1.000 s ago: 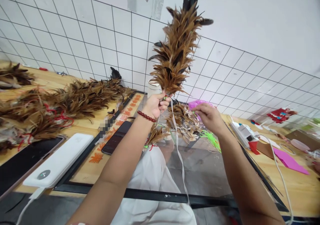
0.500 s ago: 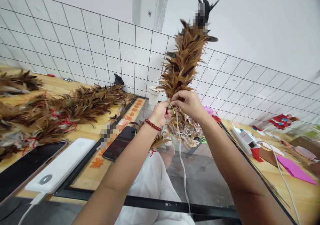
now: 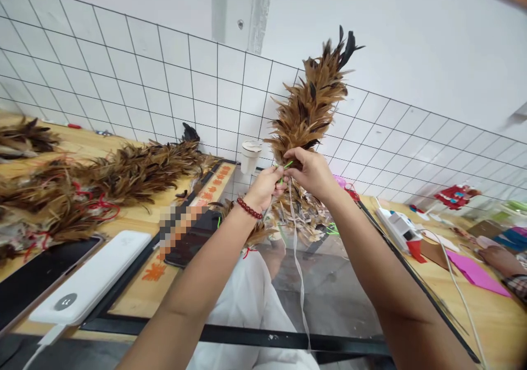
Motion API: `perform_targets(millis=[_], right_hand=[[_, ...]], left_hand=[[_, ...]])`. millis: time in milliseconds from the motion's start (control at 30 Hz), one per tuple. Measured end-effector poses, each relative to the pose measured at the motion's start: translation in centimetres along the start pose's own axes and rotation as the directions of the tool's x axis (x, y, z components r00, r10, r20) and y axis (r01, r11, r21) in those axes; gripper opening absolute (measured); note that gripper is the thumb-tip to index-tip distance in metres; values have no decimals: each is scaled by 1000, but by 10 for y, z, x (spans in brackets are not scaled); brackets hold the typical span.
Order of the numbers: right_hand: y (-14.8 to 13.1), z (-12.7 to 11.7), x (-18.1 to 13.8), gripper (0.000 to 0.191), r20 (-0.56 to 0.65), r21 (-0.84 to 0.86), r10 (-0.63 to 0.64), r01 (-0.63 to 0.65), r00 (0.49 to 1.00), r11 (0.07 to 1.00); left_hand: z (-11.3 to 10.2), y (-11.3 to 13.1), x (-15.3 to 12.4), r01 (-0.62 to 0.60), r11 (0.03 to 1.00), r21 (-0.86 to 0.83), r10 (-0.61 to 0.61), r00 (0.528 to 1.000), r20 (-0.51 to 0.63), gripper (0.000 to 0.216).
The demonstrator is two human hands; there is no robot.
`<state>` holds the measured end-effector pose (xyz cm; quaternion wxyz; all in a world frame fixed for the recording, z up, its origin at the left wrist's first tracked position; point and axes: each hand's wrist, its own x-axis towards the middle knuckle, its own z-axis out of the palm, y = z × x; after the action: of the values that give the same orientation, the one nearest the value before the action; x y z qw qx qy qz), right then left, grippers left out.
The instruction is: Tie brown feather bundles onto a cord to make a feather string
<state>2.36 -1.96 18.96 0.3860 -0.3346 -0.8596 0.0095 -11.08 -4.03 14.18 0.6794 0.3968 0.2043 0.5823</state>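
Note:
A brown feather duster (image 3: 309, 106) stands upright in front of me, black-tipped at the top. My left hand (image 3: 267, 186), with a red bead bracelet at the wrist, is closed round its base. My right hand (image 3: 310, 169) is closed on the same base from the right, pinching a thin green stick (image 3: 287, 165). A white ribbon (image 3: 297, 260) hangs down from between my hands. Below them lies a heap of loose feathers (image 3: 302, 216).
Finished feather strings (image 3: 123, 175) lie on the wooden table at left, beside a white power bank (image 3: 88, 285), a dark tablet (image 3: 37, 274) and a phone. A white cup (image 3: 249, 156) stands by the tiled wall. Pink sheets (image 3: 473, 268), a white tool (image 3: 397, 224) and another person's hand (image 3: 500, 260) are at right.
My right hand rose from the loose feather heap to the duster's base and now pinches there beside the left hand. The duster has tilted slightly to the right.

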Motion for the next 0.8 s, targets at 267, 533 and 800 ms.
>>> perform_targets(millis=[267,533,800], right_hand=[[11,6,-6,14,-114,241,156,-125,981,963],[7,20,-31,33,315,690,525,-570,791,446],[5,-4,-28,24,127,336,418,-435,900,835]], left_hand=[[8,-8,-1,-112,988,109,121,989,-82,21],[0,-6,5,-179,978,104,195,966,-170,28],[0,-11,7,-124,966,229,161,975,-150,19]])
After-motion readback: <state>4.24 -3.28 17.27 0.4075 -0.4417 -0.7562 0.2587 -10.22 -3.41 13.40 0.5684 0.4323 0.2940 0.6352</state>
